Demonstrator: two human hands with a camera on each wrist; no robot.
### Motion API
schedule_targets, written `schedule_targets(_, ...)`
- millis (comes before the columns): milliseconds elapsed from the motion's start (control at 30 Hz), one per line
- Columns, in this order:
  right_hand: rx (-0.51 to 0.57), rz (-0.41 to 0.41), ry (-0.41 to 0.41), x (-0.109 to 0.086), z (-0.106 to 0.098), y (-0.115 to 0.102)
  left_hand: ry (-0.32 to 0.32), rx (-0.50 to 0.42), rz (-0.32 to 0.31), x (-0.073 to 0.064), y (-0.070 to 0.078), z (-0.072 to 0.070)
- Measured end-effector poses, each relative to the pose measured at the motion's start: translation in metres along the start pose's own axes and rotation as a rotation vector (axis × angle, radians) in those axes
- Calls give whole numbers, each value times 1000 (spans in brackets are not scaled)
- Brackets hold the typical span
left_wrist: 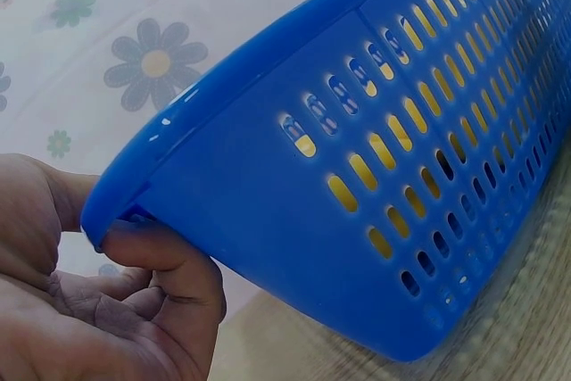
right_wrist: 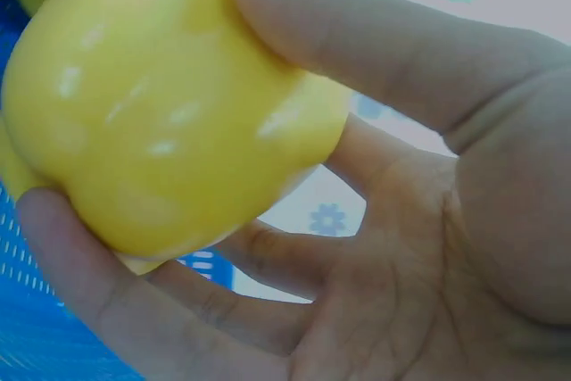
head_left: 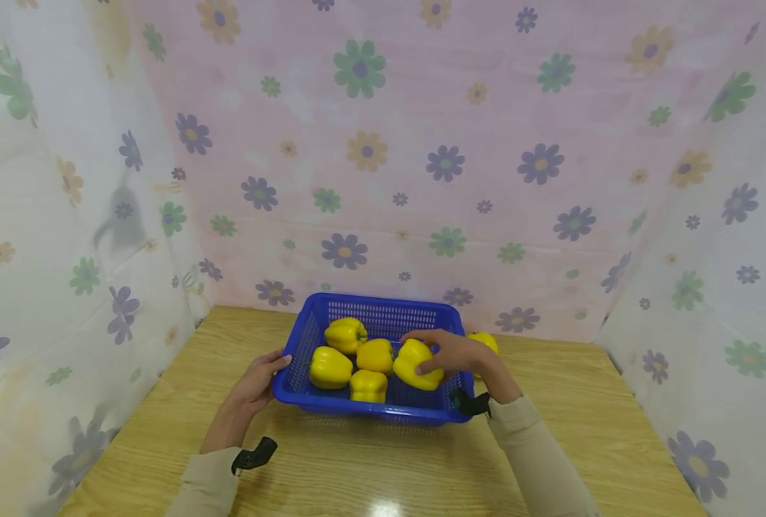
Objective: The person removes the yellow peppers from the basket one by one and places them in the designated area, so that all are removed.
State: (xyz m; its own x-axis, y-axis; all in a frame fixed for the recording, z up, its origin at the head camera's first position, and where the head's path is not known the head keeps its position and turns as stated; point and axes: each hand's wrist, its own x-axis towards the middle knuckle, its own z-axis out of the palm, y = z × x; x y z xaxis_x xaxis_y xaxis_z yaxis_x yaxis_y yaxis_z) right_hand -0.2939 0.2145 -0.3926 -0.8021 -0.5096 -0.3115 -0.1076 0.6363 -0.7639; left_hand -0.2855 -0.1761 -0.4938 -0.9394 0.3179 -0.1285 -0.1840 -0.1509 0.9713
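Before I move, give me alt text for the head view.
The right hand grips a glossy yellow bell pepper over a rectangular blue plastic basket holding four more yellow peppers; the left hand holds the basket's left rim. Another yellow pepper, partly hidden, shows past its right end.

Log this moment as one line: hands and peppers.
left hand: grips rim of blue basket | right hand: holds yellow pepper | inside basket: four other peppers | outside: another pepper, right of basket
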Motion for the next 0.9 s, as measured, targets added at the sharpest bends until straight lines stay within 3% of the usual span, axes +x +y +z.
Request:
schedule_targets(100,34,-57,25,-7,1,0,-5,-1,1,0,0,0)
schedule_targets(300,110,-160,174,-14,13,3,2,2,2,0,-1,0)
schedule_targets(600,210,-159,356,-22,34,16,13,-5,-3,1,-2,-1)
schedule_targets(900,325,-239,397,-30,46,29,8,-10,5,2,-3,0)
